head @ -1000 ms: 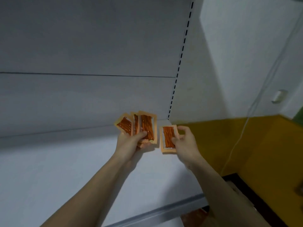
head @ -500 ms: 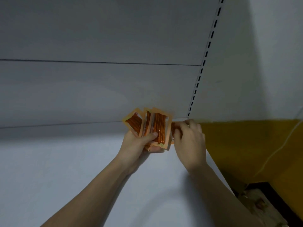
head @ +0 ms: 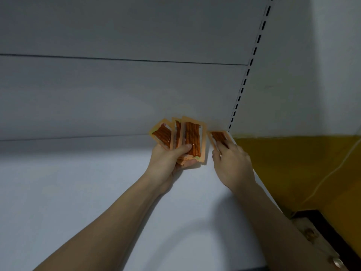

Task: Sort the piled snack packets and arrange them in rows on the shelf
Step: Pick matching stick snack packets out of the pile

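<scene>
**A:** What's going on from your end?

**B:** Going left to right: the shelf [head: 68, 192] is bare white board over there. Then the left hand [head: 168, 161], fingers curled round a fan [head: 181, 139] of orange snack packets, thumb clamped across the front one, held up near the back panel [head: 117, 98]. Just right of that, one packet [head: 218, 138] lies in the back right corner by the slotted upright [head: 244, 83]. The right hand [head: 232, 163] has its fingers laid out fairly straight on top of it, pressing more than gripping, I think.

**A:** So what could go wrong?

**B:** My worry is that corner. The packet sits at an angle and right at the shelf's side edge, so a sloppy nudge could push it off toward the yellow wall [head: 293, 163]. Also the fan is loose; if the thumb eases, the packets behind could slide out.
</scene>
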### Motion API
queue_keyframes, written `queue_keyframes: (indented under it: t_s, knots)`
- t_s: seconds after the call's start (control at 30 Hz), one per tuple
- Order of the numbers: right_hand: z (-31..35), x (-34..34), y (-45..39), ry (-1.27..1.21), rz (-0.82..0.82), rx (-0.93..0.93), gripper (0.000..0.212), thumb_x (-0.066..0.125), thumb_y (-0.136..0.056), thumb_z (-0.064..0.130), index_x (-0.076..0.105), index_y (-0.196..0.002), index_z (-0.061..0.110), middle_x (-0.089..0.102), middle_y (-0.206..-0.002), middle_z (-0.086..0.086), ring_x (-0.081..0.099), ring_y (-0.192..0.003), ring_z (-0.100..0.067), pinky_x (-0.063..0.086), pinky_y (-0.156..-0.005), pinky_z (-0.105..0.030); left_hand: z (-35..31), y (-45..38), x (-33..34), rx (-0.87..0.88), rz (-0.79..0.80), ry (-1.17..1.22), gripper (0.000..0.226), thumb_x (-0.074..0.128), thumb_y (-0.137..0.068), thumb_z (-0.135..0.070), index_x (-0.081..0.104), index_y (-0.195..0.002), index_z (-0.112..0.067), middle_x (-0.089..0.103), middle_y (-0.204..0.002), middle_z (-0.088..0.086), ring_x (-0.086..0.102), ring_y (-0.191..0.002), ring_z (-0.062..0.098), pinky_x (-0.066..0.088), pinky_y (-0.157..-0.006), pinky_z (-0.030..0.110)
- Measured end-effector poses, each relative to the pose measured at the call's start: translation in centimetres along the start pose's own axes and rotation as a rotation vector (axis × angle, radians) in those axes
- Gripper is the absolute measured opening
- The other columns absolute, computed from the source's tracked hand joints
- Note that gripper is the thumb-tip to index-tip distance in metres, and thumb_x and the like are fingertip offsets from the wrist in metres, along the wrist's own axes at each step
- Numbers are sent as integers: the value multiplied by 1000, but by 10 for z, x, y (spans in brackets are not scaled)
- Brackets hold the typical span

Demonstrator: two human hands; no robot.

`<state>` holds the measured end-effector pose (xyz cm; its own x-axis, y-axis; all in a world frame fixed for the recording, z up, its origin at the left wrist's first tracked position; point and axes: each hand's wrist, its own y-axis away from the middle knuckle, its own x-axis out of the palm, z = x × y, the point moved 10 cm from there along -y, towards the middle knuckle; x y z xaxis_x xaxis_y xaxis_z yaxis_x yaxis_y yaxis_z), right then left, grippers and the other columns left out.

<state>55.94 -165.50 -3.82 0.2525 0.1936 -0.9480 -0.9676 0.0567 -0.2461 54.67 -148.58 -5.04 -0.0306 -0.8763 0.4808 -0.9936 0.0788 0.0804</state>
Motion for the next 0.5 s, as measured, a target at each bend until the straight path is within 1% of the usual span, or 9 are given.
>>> queue_keyframes:
  t_s: [0.1, 0.2, 0.33, 0.37, 0.4, 0.43, 0.47, 0.5]
  knots:
    - [-2, 2, 2, 30, -2, 27, 45, 31, -104, 34, 42, -148, 26, 46, -147, -1, 46, -130, -26, 36, -109, -46, 0, 0, -1, 0, -4, 4, 25, 60, -91, 10, 67, -109, -5, 75, -92, 10, 74, -76, 19, 57, -54, 27]
    - [-5, 0, 6, 37, -23, 41, 44, 30, -104, 34, 44, -144, 24, 49, -143, -1, 46, -128, -25, 35, -107, -45, 0, 1, -1, 1, -4, 4, 27, 61, -91, 9, 66, -114, -4, 75, -98, 12, 74, -80, 21, 58, -55, 26]
    - [-6, 4, 6, 22, 3, 38, 45, 30, -104, 35, 41, -147, 25, 44, -148, -1, 42, -134, -26, 30, -113, -50, -1, 2, 0, -6, 4, -3, 29, 62, -91, 9, 65, -117, -4, 74, -103, 14, 74, -86, 25, 58, -57, 27]
    - [-4, 1, 6, -4, -24, 27, 45, 29, -104, 34, 43, -146, 25, 44, -148, -1, 42, -134, -26, 30, -112, -51, -1, 3, 1, -8, 9, -3, 29, 62, -91, 9, 65, -117, -3, 74, -103, 14, 73, -86, 24, 58, -57, 27]
    - [-1, -7, 6, -59, -84, 11, 44, 30, -104, 33, 46, -143, 24, 47, -145, -2, 44, -132, -27, 33, -110, -49, -1, 3, 1, -10, 13, 1, 29, 62, -91, 9, 65, -117, -4, 74, -103, 14, 74, -85, 24, 59, -57, 27]
    - [1, -19, 7, -145, -164, -4, 42, 32, -103, 31, 51, -139, 22, 52, -139, -2, 48, -126, -27, 38, -104, -45, -1, 3, 2, -12, 15, 7, 29, 62, -91, 9, 65, -117, -3, 74, -102, 13, 74, -84, 22, 59, -57, 26]
    - [3, -31, 10, -266, -233, -5, 37, 36, -103, 29, 56, -133, 20, 56, -131, -3, 53, -118, -25, 42, -96, -39, -1, 4, 2, -12, 18, 11, 29, 62, -91, 8, 65, -117, -3, 74, -102, 13, 74, -84, 21, 59, -57, 26]
    - [4, -40, 12, -410, -269, 4, 32, 42, -103, 28, 57, -129, 18, 59, -123, -2, 56, -109, -21, 45, -87, -33, -2, 4, 2, -9, 24, 9, 30, 63, -91, 8, 65, -118, -3, 74, -103, 13, 75, -84, 21, 59, -58, 26]
